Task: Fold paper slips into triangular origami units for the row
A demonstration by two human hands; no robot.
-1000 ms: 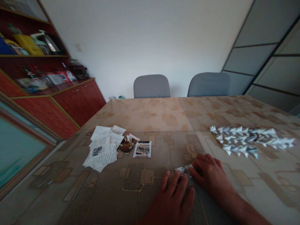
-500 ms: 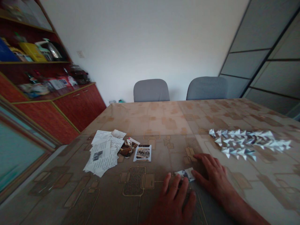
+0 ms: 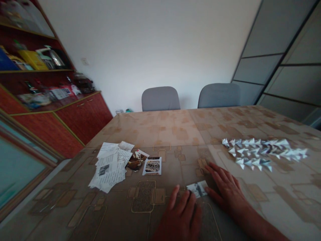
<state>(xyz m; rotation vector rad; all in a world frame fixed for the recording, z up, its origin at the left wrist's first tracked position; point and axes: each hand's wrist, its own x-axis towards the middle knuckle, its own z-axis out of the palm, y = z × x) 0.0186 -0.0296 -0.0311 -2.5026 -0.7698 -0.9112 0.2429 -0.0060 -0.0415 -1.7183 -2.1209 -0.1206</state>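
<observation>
A small folded piece of printed paper (image 3: 197, 189) lies flat on the table between my two hands. My left hand (image 3: 182, 214) rests palm down at its near left edge, fingers outstretched, fingertips close to or touching the paper. My right hand (image 3: 224, 187) is on the right side, its thumb at the paper's right edge and its other fingers extended over the tablecloth. To the left are a pile of printed paper sheets (image 3: 110, 167), a brown picture piece (image 3: 137, 160) and a white-bordered photo print (image 3: 152, 166). Rows of folded paper shapes (image 3: 255, 149) with pointed tips stand at the right.
The table (image 3: 170, 129) has a patterned brown cloth. Two grey chairs (image 3: 160, 98) (image 3: 219, 95) stand at its far side by the white wall. A red wooden cabinet (image 3: 82, 115) with shelves of household items is at the left, and sliding panels (image 3: 262, 70) are at the right.
My left hand has drawn back slightly toward me and left, uncovering more of the folded paper. The right hand stays almost in place. The camera view has shifted a little.
</observation>
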